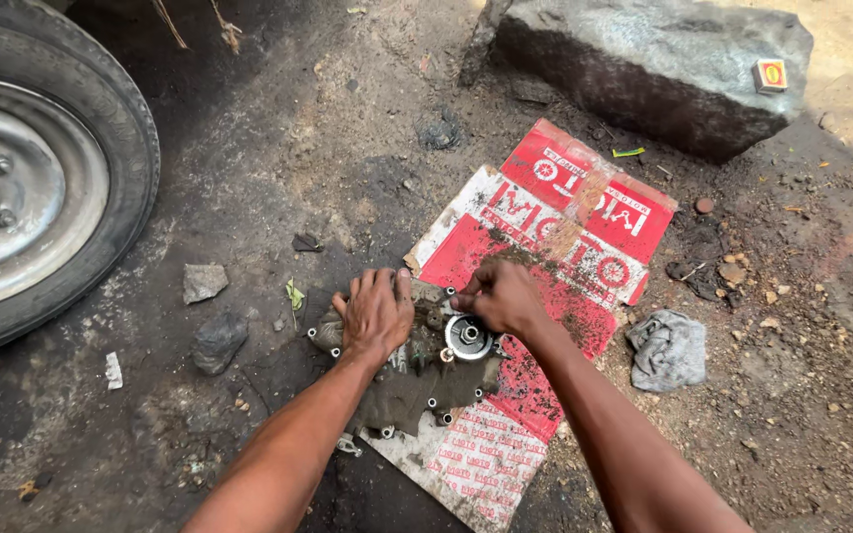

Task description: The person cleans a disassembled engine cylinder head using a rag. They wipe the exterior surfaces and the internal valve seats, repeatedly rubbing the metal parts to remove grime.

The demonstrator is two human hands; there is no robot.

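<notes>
Greasy metal engine cover lying on red and white cardboard on the oily ground, from the head view. Left hand pressing flat and open on its left part, gripping nothing. Right hand curling closed beside the shiny round hub; cannot tell what it is pinching. Lying near: grey rag, wheel, big stone.

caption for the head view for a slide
Two bare hands, left hand and right hand, press on a grimy metal engine part over red-and-white cardboard.
</notes>
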